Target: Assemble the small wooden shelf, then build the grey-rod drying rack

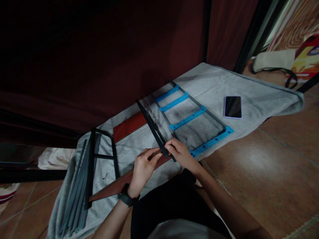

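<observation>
A black metal frame (154, 128) slants away from me, its near end between my two hands. My left hand (143, 169), with a dark watch on the wrist, pinches at that end from the left. From the right, my right hand (181, 152) closes thumb and fingers on the same spot. Any small part between the fingertips is hidden. A reddish-brown board (112, 189) runs on edge beneath my left hand, from the frame's near end to a second black metal frame (104, 156) standing at the left.
Several grey bars (77, 196) lie at the left on a grey cloth (211, 79). An orange-red panel (129, 126) rests behind my hands. On the right are a black frame with blue crosspieces (188, 119) and a phone (233, 107). A dark red curtain (112, 59) hangs behind.
</observation>
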A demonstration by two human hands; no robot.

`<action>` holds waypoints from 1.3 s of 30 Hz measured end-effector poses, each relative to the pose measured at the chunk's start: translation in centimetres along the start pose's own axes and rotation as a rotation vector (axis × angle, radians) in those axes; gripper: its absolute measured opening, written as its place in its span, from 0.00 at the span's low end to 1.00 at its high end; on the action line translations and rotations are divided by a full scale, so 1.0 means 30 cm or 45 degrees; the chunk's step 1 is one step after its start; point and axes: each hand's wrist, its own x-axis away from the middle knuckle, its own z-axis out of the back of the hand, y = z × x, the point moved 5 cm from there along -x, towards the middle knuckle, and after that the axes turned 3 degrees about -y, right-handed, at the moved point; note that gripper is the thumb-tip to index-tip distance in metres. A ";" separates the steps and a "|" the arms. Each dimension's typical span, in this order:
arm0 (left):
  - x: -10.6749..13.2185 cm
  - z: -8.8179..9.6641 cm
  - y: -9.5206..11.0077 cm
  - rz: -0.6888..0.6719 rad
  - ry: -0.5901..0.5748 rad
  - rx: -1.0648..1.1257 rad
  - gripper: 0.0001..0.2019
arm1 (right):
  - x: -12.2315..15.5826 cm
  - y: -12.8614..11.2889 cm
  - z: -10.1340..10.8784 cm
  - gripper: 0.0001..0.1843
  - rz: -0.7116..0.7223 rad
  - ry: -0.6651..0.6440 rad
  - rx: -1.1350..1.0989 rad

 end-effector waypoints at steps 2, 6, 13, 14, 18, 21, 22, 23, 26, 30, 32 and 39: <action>0.003 -0.002 -0.005 -0.004 -0.004 -0.006 0.09 | -0.004 0.007 -0.002 0.12 -0.023 -0.008 -0.051; 0.009 -0.009 -0.023 -0.002 0.000 0.012 0.09 | -0.011 0.014 -0.008 0.10 -0.095 0.015 -0.091; 0.010 -0.013 -0.030 0.024 -0.021 0.001 0.08 | 0.001 0.026 -0.038 0.13 -0.152 0.041 0.026; 0.011 -0.013 -0.028 0.021 -0.023 0.002 0.08 | 0.002 0.028 -0.042 0.14 -0.152 0.044 0.048; 0.014 -0.011 -0.024 -0.020 -0.005 0.033 0.07 | 0.000 0.026 -0.057 0.20 -0.108 0.094 0.216; 0.016 -0.011 -0.021 -0.062 0.026 0.029 0.08 | -0.004 0.023 -0.066 0.22 -0.092 0.170 0.361; 0.016 -0.011 -0.019 -0.072 0.031 0.024 0.08 | -0.005 0.023 -0.069 0.23 -0.095 0.195 0.390; 0.017 -0.011 -0.018 -0.080 0.034 0.020 0.07 | -0.007 0.024 -0.072 0.24 -0.100 0.216 0.411; 0.017 -0.010 -0.011 -0.100 0.017 0.001 0.07 | -0.010 0.032 -0.077 0.26 -0.127 0.231 0.436; 0.014 -0.006 -0.007 -0.094 -0.019 -0.023 0.07 | 0.003 0.039 -0.068 0.25 -0.154 0.189 0.339; 0.013 -0.006 -0.009 -0.084 -0.022 -0.025 0.07 | 0.020 0.039 -0.055 0.21 -0.162 0.175 0.190; 0.011 -0.009 -0.023 -0.032 -0.001 0.032 0.08 | 0.022 0.031 -0.034 0.19 -0.080 -0.024 0.114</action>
